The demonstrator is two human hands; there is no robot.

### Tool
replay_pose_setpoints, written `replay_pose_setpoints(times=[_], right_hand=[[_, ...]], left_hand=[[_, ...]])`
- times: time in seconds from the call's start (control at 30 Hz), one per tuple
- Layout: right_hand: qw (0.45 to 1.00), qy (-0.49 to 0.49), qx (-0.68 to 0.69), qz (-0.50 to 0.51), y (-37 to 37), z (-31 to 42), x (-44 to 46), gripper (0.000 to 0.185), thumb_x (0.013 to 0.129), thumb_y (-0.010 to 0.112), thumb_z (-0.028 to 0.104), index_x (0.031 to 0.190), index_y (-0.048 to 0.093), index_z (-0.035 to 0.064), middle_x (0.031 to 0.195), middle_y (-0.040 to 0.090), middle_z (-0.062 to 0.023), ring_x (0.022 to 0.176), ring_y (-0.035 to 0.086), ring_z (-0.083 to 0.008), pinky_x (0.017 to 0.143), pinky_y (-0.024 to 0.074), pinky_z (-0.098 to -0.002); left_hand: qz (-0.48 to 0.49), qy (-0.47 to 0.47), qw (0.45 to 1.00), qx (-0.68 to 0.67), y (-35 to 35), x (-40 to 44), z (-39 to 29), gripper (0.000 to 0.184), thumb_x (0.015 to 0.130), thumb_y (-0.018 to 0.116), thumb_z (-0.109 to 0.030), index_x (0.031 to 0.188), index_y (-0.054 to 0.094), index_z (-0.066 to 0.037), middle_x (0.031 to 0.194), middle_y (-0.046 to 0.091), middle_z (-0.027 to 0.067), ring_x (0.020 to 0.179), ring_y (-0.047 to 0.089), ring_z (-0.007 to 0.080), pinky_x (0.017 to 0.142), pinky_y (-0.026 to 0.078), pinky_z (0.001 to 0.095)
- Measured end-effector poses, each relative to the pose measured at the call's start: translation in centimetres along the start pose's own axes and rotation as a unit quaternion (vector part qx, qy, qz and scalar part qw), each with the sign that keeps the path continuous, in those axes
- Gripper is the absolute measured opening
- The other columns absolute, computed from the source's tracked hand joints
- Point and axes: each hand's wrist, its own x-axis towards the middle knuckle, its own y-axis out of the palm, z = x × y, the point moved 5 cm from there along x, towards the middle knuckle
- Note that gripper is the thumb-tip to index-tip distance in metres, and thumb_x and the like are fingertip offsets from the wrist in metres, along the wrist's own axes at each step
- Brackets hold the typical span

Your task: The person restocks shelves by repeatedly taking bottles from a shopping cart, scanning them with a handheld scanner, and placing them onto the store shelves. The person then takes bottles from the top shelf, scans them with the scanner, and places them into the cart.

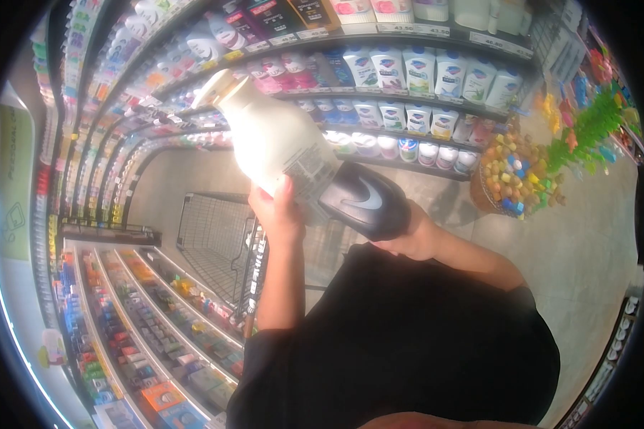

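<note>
A large cream pump bottle (275, 136) is tilted in front of me, its pump head (222, 89) pointing to the upper left. My left hand (277, 207) is closed around its lower side, the thumb by a block of small print. Against the bottle's lower right end lies a dark navy bottle (365, 204) with a pale curved mark. My right hand (411, 236) is closed on the dark bottle's far end; some fingers are hidden behind it. Whether the two bottles are joined, I cannot tell.
Shelves of white bottles (418, 71) run across the back and curve down the left. A wire shopping cart (211, 229) stands beyond my left arm. At lower left is a low sloped shelf (150, 322) with small packs. A filled basket (497, 186) stands at right.
</note>
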Motion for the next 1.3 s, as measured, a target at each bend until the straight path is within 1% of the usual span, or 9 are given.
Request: replay_pose_setpoints(times=[0.3, 0.4, 0.5, 0.6, 0.7, 0.87, 1.0, 1.07, 1.3], right_hand=[[1.000, 0.019, -0.006, 0.009, -0.5, 0.1, 0.6, 0.038, 0.084, 0.074, 0.011, 0.118, 0.060, 0.0014, 0.106, 0.067, -0.0078, 0.094, 0.061, -0.0159, 0.086, 0.0493, -0.0326], [1.000, 0.014, 0.004, 0.003, -0.3, 0.2, 0.7, 0.037, 0.084, 0.074, 0.011, 0.117, 0.061, 0.0014, 0.105, 0.067, -0.0078, 0.094, 0.061, -0.0157, 0.086, 0.0493, -0.0325], [1.000, 0.006, 0.022, -0.005, -0.3, 0.0, 0.8, 0.036, 0.084, 0.074, 0.011, 0.117, 0.061, 0.0013, 0.105, 0.067, -0.0077, 0.094, 0.061, -0.0154, 0.086, 0.0492, -0.0324], [1.000, 0.003, 0.025, -0.010, 0.0, 0.3, 0.9, 0.035, 0.084, 0.074, 0.011, 0.115, 0.062, 0.0013, 0.105, 0.067, -0.0073, 0.093, 0.061, -0.0155, 0.086, 0.0492, -0.0326], [1.000, 0.003, 0.023, -0.014, 0.1, 0.2, 0.9, 0.035, 0.084, 0.075, 0.010, 0.115, 0.062, 0.0013, 0.105, 0.067, -0.0071, 0.093, 0.061, -0.0159, 0.086, 0.0493, -0.0329], [0.998, -0.058, -0.015, 0.000, 0.0, -0.1, 1.1, 0.036, 0.083, 0.076, 0.011, 0.114, 0.062, 0.0013, 0.104, 0.067, -0.0081, 0.093, 0.061, -0.0162, 0.085, 0.0495, -0.0328], [1.000, 0.012, 0.006, -0.001, -0.2, 0.0, 1.2, 0.035, 0.082, 0.075, 0.011, 0.113, 0.062, 0.0014, 0.101, 0.068, -0.0089, 0.091, 0.062, -0.0163, 0.083, 0.0497, -0.0327], [1.000, -0.029, -0.011, -0.002, -0.1, 0.6, 1.4, 0.033, 0.082, 0.075, 0.011, 0.111, 0.062, 0.0015, 0.099, 0.068, -0.0090, 0.089, 0.063, -0.0164, 0.082, 0.0498, -0.0327], [1.000, 0.013, 0.023, -0.001, -0.3, 0.0, 1.8, 0.030, 0.083, 0.074, 0.011, 0.109, 0.063, 0.0019, 0.094, 0.068, -0.0070, 0.084, 0.063, -0.0157, 0.077, 0.0502, -0.0318]], left_hand=[[0.006, 0.000, 1.000, -0.016, 0.3, 0.6, 0.1, 0.073, 0.081, 0.077, -0.042, 0.130, 0.053, 0.006, 0.121, 0.060, 0.0136, 0.110, 0.057, 0.0208, 0.098, 0.043, 0.0364], [0.010, -0.002, 0.999, -0.050, 0.5, 0.6, 0.0, 0.079, 0.080, 0.076, -0.040, 0.134, 0.045, 0.007, 0.121, 0.060, 0.0183, 0.106, 0.064, 0.0269, 0.092, 0.053, 0.0396], [0.011, -0.010, 1.000, -0.017, 0.0, 0.7, 0.3, 0.074, 0.081, 0.077, -0.043, 0.130, 0.052, 0.007, 0.123, 0.059, 0.0138, 0.111, 0.056, 0.0213, 0.098, 0.042, 0.0365], [0.006, -0.007, 1.000, -0.013, -0.2, 0.7, 0.5, 0.075, 0.080, 0.076, -0.044, 0.130, 0.052, 0.007, 0.122, 0.060, 0.0141, 0.111, 0.056, 0.0215, 0.098, 0.042, 0.0366], [0.009, -0.005, 0.999, -0.052, 0.3, 0.6, 0.1, 0.080, 0.079, 0.077, -0.041, 0.134, 0.044, 0.007, 0.120, 0.059, 0.0180, 0.106, 0.064, 0.0268, 0.091, 0.054, 0.0398], [0.008, 0.000, 0.999, -0.042, 0.0, 0.9, 0.2, 0.079, 0.079, 0.076, -0.041, 0.133, 0.045, 0.007, 0.120, 0.060, 0.0181, 0.106, 0.064, 0.0267, 0.091, 0.053, 0.0394], [0.000, 0.002, 1.000, 0.003, -0.3, 1.1, 0.7, 0.076, 0.080, 0.074, -0.048, 0.128, 0.054, 0.008, 0.119, 0.060, 0.0131, 0.109, 0.056, 0.0207, 0.096, 0.043, 0.0358], [0.000, -0.004, 1.000, 0.020, -0.7, 1.2, 1.0, 0.076, 0.079, 0.075, -0.048, 0.128, 0.054, 0.007, 0.118, 0.060, 0.0127, 0.108, 0.057, 0.0204, 0.095, 0.043, 0.0354], [-0.005, -0.001, 1.000, 0.021, -0.2, 1.5, 0.8, 0.076, 0.079, 0.075, -0.049, 0.127, 0.055, 0.006, 0.114, 0.061, 0.0107, 0.104, 0.057, 0.0191, 0.093, 0.044, 0.0342]])
